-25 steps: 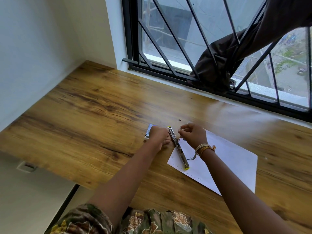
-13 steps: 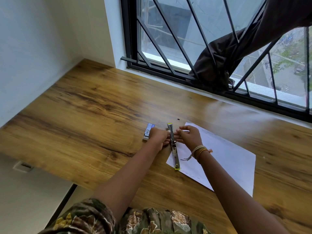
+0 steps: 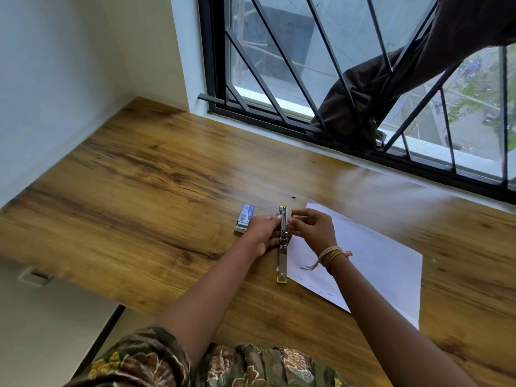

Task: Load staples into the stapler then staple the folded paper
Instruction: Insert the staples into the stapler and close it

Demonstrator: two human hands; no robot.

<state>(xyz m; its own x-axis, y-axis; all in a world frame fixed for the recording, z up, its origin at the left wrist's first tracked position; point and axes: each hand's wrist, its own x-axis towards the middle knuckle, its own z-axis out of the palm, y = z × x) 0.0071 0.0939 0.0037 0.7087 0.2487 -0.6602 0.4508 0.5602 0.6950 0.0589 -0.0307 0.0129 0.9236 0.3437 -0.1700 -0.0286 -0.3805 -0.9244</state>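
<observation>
- Your stapler (image 3: 282,241) lies swung fully open on the wooden desk (image 3: 145,191), one yellow-tipped end toward the window and the other toward you, its near half resting along the left edge of the paper (image 3: 371,263).
- Your left hand (image 3: 264,233) grips the stapler from its left side, fingers curled against the metal channel near the middle, steadying it.
- Your right hand (image 3: 314,229) is at the stapler's right side, thumb and forefinger pinched together at the channel. It appears to hold a strip of staples, but the item is too small to confirm.
- The staple box (image 3: 245,218) sits just left of your left hand, touching or nearly touching it; which, I cannot tell.
- A small dark speck (image 3: 293,196) lies on the desk beyond the stapler's far tip; it cannot be identified.
- The paper lies flat to the right of the stapler. A row of short marks runs along its near-left edge; whether these are staples or print cannot be told. No fold can be confirmed.
- Assessment: loading is in hand and not finished. The stapler is not closed.
- Outstanding, in my judgement: seat the strip, close the stapler, then staple the paper.
</observation>
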